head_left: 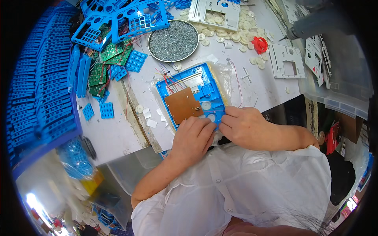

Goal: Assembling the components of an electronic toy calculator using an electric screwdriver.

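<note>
A blue plastic casing lies open side up on a clear plastic bag in front of me. A brown circuit board covers its left near part, and thin wires rise from its far left. My left hand is closed at the casing's near edge, fingertips beside the board's lower corner. At the right near corner my right hand is closed in a pinch. A thin red wire runs across the casing toward that hand. Whatever sits between the fingertips of either hand is too small or hidden.
A round tray of small screws stands beyond the casing. Blue frames, green circuit boards and blue keypads pile at left. White discs, a red part and grey-white panels lie right. A power screwdriver hangs far right.
</note>
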`<state>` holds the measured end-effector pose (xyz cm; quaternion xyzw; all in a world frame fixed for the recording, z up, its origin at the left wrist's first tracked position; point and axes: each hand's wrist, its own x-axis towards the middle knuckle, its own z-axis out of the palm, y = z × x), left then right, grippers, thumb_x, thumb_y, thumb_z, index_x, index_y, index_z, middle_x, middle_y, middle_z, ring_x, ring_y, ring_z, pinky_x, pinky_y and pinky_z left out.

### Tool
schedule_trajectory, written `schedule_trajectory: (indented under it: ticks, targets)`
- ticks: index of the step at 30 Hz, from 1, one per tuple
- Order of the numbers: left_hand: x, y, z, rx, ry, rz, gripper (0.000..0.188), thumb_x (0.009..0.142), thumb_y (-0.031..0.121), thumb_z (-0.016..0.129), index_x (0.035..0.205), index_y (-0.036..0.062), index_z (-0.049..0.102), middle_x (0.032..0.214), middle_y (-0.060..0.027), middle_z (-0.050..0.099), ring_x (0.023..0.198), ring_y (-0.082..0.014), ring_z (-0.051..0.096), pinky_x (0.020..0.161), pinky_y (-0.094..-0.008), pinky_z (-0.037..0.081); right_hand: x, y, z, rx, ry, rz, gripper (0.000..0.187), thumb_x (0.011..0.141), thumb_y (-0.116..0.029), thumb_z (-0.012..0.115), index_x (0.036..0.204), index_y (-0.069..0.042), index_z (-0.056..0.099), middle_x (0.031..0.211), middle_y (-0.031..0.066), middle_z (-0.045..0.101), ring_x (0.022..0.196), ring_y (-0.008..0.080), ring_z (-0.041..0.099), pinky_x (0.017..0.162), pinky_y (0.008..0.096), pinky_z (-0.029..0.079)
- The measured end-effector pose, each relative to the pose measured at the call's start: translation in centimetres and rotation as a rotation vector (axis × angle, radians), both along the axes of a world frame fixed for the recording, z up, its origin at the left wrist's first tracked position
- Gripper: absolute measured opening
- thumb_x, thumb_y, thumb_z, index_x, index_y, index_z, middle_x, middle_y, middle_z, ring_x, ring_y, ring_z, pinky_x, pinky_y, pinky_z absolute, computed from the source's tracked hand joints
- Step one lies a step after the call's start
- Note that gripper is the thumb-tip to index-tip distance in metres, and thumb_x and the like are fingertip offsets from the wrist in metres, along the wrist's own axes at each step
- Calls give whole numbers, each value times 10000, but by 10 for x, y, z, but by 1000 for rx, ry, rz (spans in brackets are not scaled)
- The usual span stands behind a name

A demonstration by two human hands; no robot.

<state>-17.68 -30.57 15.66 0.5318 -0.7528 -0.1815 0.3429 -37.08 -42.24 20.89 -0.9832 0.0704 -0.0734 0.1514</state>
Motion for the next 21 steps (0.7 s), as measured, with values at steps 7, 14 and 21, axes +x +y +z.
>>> schedule_trajectory:
  ticks: [7, 14, 21]
  targets:
    - [0, 1, 2, 23, -13, 7, 396, 768, 41, 793, 1129, 65, 633, 1085, -88, 647, 891, -299, 609, 725, -422, 461, 1, -4, -9, 96, 9, -50, 63, 747, -114, 697, 785, -89, 653, 831, 7, 621, 894, 183, 619, 562, 294, 532]
    - [2, 1, 1, 22, -12, -43, 416, 773, 40, 770, 1171, 102, 668, 1092, -63, 648, 851, -281, 593, 701, -412, 442, -23, -24, -58, 376, -358, -19, 180, 784, -169, 831, 921, -90, 745, 811, 22, 680, 723, 227, 629, 546, 329, 493]
    - [0, 2, 1, -89, -145, -93, 512, 744, 57, 727, 1248, 145, 699, 1119, -16, 635, 841, -220, 560, 718, -380, 433, -37, -11, -79, 646, -370, -195, 224, 816, -134, 829, 1039, -125, 803, 772, 56, 687, 668, 238, 605, 590, 342, 470]
